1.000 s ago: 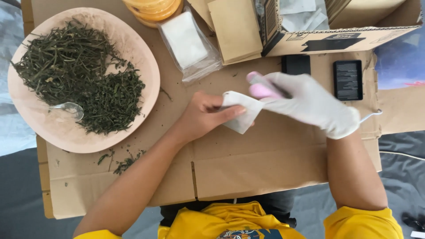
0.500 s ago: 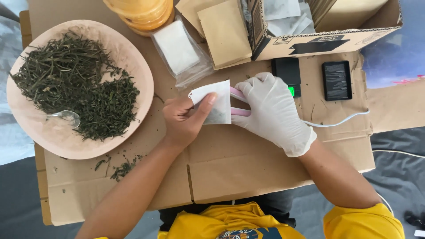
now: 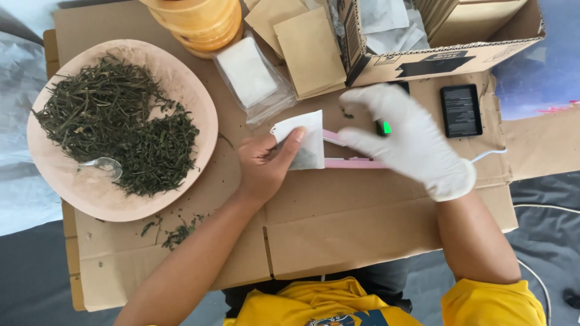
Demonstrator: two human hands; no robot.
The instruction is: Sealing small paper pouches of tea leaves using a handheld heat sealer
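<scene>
My bare left hand (image 3: 263, 166) pinches a small white filter bag (image 3: 300, 145) with dark dried herb showing through its lower part. The bag's edge lies in the jaws of a pink heat sealer (image 3: 353, 158) on the cardboard. My right hand (image 3: 411, 142), in a white glove, hovers above the sealer with its fingers spread and holds nothing. A green light (image 3: 382, 128) glows beside the gloved fingers.
A pink bowl (image 3: 199, 115) of dried green herb with a metal spoon (image 3: 103, 165) sits at left. Behind lie a clear packet of white bags (image 3: 251, 75), brown pouches (image 3: 308, 51), a yellow tub (image 3: 196, 24), an open carton (image 3: 447, 51) and a small black device (image 3: 461, 110). Herb crumbs (image 3: 175, 232) dot the cardboard.
My gloved right hand was gripping the pink sealer over the bag; now it has lifted off and opened. My left hand still holds the bag at the sealer.
</scene>
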